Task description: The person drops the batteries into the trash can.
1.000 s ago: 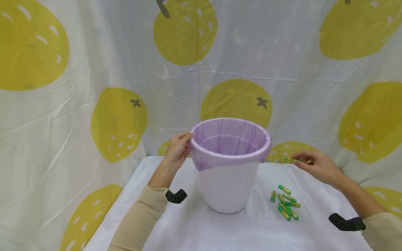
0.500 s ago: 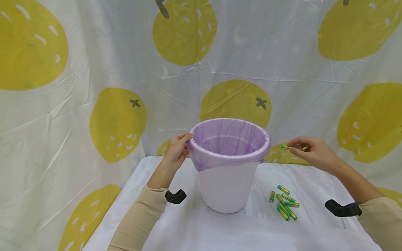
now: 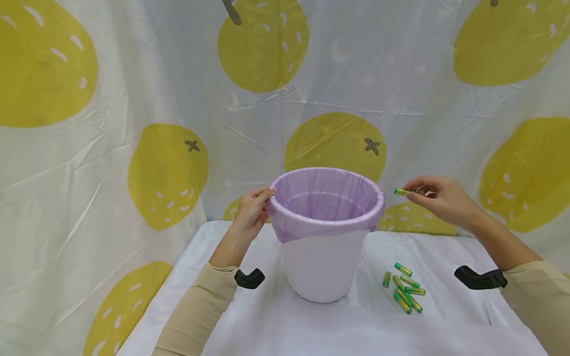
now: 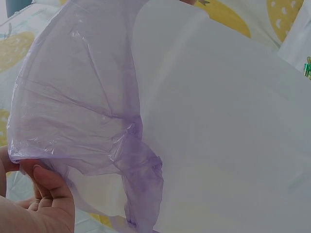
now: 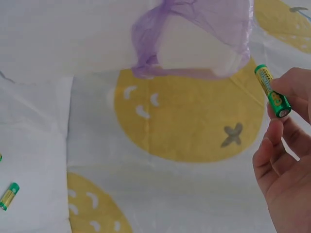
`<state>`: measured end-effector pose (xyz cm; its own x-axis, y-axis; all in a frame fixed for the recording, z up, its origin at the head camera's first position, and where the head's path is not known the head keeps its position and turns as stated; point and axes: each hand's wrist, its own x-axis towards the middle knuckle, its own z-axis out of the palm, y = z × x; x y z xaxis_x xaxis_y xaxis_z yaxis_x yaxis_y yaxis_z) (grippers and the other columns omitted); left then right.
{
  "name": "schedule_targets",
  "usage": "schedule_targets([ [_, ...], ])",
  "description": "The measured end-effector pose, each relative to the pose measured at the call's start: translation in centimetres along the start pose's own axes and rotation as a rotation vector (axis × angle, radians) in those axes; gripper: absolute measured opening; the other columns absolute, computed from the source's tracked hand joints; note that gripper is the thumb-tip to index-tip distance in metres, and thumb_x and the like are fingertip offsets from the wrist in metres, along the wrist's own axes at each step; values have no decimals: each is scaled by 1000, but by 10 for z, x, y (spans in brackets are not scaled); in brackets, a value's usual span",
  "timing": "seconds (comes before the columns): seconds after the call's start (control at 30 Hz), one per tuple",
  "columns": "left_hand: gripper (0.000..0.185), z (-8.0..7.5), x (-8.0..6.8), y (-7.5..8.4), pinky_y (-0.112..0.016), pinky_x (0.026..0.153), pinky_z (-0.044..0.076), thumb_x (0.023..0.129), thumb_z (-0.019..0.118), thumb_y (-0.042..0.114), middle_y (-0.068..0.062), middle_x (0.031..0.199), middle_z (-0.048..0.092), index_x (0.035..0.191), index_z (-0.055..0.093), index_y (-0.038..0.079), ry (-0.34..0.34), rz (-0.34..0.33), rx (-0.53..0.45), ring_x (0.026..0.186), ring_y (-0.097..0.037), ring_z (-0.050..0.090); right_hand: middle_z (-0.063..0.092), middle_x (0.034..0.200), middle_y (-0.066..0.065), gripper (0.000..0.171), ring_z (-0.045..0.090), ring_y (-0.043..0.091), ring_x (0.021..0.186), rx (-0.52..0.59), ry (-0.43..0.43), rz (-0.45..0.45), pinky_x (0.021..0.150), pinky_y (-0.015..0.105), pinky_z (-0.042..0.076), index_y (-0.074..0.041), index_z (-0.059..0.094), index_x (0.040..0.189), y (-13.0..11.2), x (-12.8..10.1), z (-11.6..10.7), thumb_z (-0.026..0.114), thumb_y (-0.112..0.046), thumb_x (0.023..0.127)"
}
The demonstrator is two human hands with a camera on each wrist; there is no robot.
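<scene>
A white trash can (image 3: pixel 324 267) stands upright, lined with a thin purple bag (image 3: pixel 289 225) folded over its rim. My left hand (image 3: pixel 250 213) pinches the lined rim at the left side; in the left wrist view its fingers (image 4: pixel 51 182) curl at the bag's edge. To the right of the can, my right hand (image 3: pixel 441 198) is raised to about rim height. Between thumb and fingers it pinches a green and gold battery (image 5: pixel 272 91), which points toward the rim and is apart from it. Several more such batteries (image 3: pixel 410 281) lie loosely piled on the white cloth below.
White cloth (image 3: pixel 249 326) covers the table under the can. Behind it hangs a pale curtain (image 3: pixel 249 133) printed with large yellow fruit, close to the table's back edge. A black wrist device (image 3: pixel 249 279) sits at each sleeve.
My right hand has risen with the battery from low beside the pile to rim height, drifting slightly left. The left hand, the can and the other batteries stay where they were.
</scene>
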<state>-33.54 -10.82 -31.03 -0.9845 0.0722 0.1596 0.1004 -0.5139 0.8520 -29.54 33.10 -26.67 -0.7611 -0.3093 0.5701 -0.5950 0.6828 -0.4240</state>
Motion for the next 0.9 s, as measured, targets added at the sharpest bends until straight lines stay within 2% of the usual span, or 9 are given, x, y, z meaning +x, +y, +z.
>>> schedule_targets([
  [0.13, 20, -1, -1, -1, -18, 57, 53, 100, 61, -1, -4, 81, 58, 117, 61, -12, 2, -5, 0, 62, -8, 57, 67, 88, 5, 10, 56, 12, 76, 5, 8, 3, 63, 16, 47, -6, 75, 105, -5, 7, 1, 74, -7, 95],
  [0.33, 33, -1, 0, 0, -22, 65, 57, 101, 62, 0, -7, 90, 62, 127, 57, -17, -16, 1, 32, 71, -11, 63, 66, 93, 6, 13, 56, 13, 81, -25, 19, 36, 67, 15, 47, -5, 75, 108, -16, 20, 1, 73, -12, 97],
  [0.47, 33, -1, 2, 0, -22, 66, 58, 101, 62, 1, -8, 92, 62, 127, 57, -17, -10, -1, 45, 72, -11, 64, 67, 98, 6, 17, 56, 15, 85, -32, 0, 65, 69, 17, 48, -6, 76, 110, -26, 30, 4, 73, -17, 97],
  [0.57, 32, 0, 2, 0, -21, 66, 57, 101, 62, 2, -6, 90, 62, 127, 57, -17, -2, -6, 51, 71, -11, 62, 68, 96, 5, 17, 57, 15, 85, -31, -11, 55, 69, 18, 49, -7, 76, 110, -31, 38, 8, 73, -18, 97],
  [0.67, 34, 2, 2, 1, -21, 64, 56, 100, 63, 1, -5, 87, 61, 128, 57, -17, -8, -9, 54, 69, -10, 61, 68, 92, 4, 16, 58, 14, 84, -35, -9, 9, 69, 16, 48, -7, 76, 109, -34, 46, 12, 72, -16, 97],
  [0.8, 32, 1, 1, 1, -22, 66, 57, 99, 63, 2, -6, 91, 61, 126, 58, -15, -16, -1, 51, 72, -11, 62, 68, 91, 6, 16, 58, 12, 82, 0, -3, -27, 70, 15, 48, -4, 76, 109, -39, 57, 21, 73, -14, 96],
  [0.9, 30, -1, 0, 0, -22, 68, 57, 99, 64, 2, -8, 94, 62, 123, 61, -15, -16, 8, 57, 74, -12, 63, 69, 90, 5, 16, 60, 15, 82, 26, 1, -1, 67, 18, 48, -6, 77, 107, -44, 66, 27, 74, -14, 95],
])
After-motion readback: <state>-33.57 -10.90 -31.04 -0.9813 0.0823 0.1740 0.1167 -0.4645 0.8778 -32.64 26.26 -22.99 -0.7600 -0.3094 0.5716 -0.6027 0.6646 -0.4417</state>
